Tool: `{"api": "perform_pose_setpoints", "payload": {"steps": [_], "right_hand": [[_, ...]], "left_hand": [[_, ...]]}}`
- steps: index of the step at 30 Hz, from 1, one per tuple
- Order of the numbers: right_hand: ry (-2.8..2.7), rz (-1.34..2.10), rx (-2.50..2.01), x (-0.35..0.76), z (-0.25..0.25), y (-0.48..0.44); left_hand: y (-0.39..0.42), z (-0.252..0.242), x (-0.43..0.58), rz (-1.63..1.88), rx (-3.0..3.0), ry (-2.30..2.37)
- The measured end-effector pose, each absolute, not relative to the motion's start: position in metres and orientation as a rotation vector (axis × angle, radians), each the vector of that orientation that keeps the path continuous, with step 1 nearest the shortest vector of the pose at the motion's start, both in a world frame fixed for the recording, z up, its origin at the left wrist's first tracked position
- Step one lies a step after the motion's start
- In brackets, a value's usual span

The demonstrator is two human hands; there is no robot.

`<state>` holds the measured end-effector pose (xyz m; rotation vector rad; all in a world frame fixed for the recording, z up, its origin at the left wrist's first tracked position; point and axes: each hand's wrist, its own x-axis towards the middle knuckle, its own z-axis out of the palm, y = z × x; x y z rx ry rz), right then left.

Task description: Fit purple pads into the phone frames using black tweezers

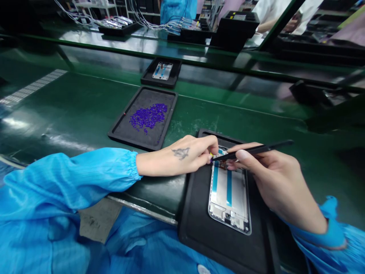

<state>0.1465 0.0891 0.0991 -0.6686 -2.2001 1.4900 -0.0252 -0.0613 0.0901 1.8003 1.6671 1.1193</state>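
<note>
A phone frame (235,190) with blue strips lies on a black tray (196,213) in front of me. My right hand (273,171) grips dark tweezers (264,147), whose tip points at the upper left edge of the frame. There, my left hand (188,154) has its fingers bent and pressed together at the frame's top left corner. Something small and purple shows by the fingertips and the tweezer tip; a bit of yellow is beside it. What exactly the left fingers pinch is hidden.
Small purple pieces (149,116) lie heaped in a second black tray (122,127) to the left. Behind it, another tray (146,78) holds a second phone frame (162,71). A green rail (199,62) crosses the back of the green bench (85,102); people stand beyond.
</note>
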Motion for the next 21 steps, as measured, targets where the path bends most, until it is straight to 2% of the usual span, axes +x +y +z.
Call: {"api": "perform_pose_setpoints", "payload": {"steps": [6, 14, 21], "right_hand": [[-1.904, 1.725, -0.8, 0.141, 0.101, 0.089], [-1.824, 1.717, -0.75, 0.141, 0.101, 0.084], [-2.137, 1.458, -0.646, 0.146, 0.099, 0.085]], "left_hand": [[-0.06, 0.092, -0.023, 1.179, 1.645, 1.669], [-0.054, 0.078, -0.016, 1.454, 1.288, 1.513], [-0.059, 0.084, -0.021, 1.195, 1.915, 1.727]]}}
